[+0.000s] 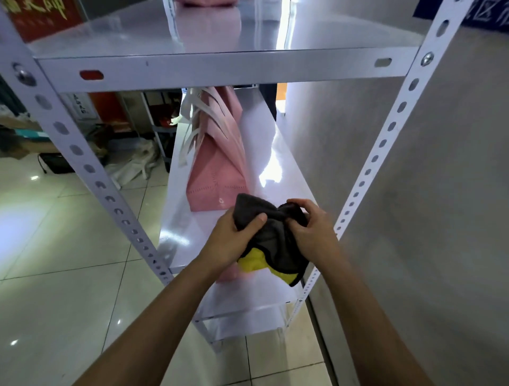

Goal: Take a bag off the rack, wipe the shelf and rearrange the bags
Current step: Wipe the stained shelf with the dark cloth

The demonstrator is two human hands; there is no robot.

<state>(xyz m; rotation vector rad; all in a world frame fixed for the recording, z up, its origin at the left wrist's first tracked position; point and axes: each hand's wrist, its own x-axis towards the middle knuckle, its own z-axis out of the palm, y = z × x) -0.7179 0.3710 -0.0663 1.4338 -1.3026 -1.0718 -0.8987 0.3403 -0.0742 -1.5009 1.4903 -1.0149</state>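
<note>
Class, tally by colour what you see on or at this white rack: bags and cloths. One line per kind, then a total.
Pink bags, middle shelf: 1 stack, individual count unclear
Pink bag, top shelf: 1, mostly cut off
Grey-and-yellow cloth: 1, gripped by left hand and right hand
Total: 3

Rack (91,168) stands on floor (55,275), wall (440,193) at its right. Bags (217,154) on middle shelf (275,170), left side, toward the rear. Cloth (272,237) above shelf's front edge, between left hand (231,242) and right hand (311,231). Another bag (206,2) on top shelf (220,35), far back. Lower shelf (248,316) beneath.
</note>
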